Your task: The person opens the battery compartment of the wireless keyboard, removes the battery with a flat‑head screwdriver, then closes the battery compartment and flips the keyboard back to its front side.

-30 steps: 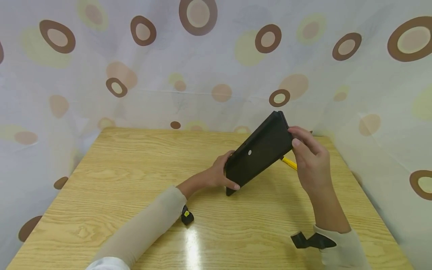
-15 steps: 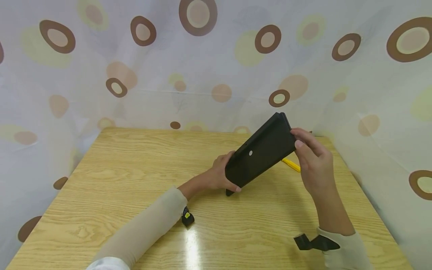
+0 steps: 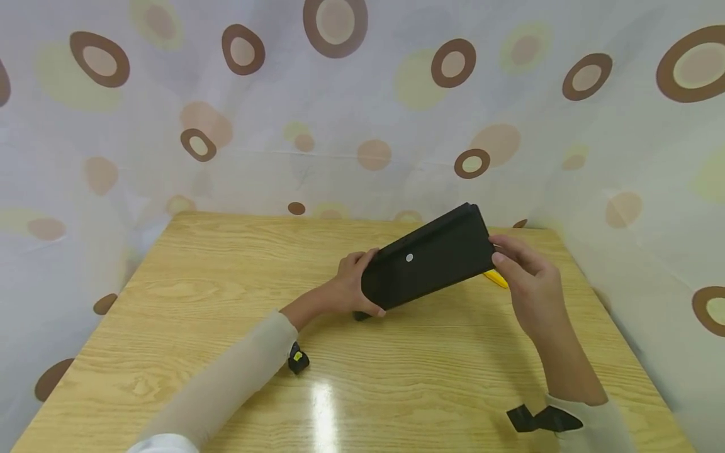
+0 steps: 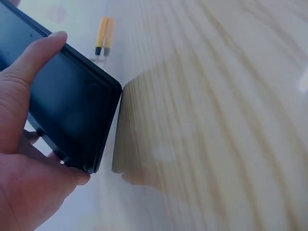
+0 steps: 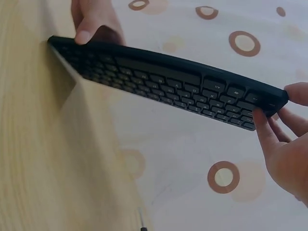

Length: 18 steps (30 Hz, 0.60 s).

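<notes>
A black keyboard is held tilted over the table, its right end higher and its underside with a small white round spot toward the head camera. Its keys show in the right wrist view, on the keyboard's other face. My left hand grips the lower left end, thumb across the underside. At the upper right end, my right hand pinches the corner between thumb and fingers. Behind the keyboard lies a yellow-handled screwdriver, partly covered in the head view; its handle and black collar show in the left wrist view.
The wooden table reaches back to a patterned curtain with brown and beige rounds, which also hangs along both sides. A black wrist camera sits at the left cuff, another black mount at the right.
The keyboard has turned flatter: its right end has come down, and its left end has shifted left with the left hand. My right hand has moved slightly right and down. More of the screwdriver is covered.
</notes>
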Motion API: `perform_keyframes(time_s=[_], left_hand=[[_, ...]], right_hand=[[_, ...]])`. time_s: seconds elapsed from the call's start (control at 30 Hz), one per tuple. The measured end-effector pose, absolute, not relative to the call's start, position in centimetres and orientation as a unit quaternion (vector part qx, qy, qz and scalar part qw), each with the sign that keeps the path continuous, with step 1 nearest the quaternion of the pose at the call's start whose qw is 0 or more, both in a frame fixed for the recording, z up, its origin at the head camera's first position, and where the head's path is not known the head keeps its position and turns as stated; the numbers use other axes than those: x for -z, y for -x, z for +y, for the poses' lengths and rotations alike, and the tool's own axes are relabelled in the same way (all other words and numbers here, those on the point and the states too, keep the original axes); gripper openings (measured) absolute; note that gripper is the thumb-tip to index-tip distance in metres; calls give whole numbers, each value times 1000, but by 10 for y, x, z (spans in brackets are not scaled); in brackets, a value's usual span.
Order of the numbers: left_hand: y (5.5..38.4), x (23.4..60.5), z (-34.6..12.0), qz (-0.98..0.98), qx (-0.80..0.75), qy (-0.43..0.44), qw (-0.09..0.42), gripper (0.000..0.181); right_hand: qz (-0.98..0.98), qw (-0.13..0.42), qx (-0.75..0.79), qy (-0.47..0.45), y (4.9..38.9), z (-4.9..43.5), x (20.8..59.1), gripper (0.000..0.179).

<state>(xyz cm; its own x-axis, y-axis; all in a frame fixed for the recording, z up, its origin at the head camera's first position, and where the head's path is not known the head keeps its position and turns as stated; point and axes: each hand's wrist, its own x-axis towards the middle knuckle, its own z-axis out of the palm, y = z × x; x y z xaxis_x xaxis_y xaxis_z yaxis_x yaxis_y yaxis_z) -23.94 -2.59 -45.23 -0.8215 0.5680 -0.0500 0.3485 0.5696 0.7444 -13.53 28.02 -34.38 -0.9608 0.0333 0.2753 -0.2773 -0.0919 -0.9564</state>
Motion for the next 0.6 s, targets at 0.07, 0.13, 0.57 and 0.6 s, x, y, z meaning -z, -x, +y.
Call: perform_keyframes(time_s=[0.07,0.13,0.57,0.6], left_hand=[[240,452,-33,878,-372,-265,144,128],[241,452,-39,881,-363,-265,147,128],[245,445,-68,906,-281,-265,173,125],[246,444,-71,907,-274,-265,176,125]], right_hand=[[-677,89,-726,-76,134,283,350,33],[-692,76,-715,-59,134,286,356,35],[-774,-10,-633,-9,143,291,393,47],[-782,-18,-623,-7,144,290,397,49]])
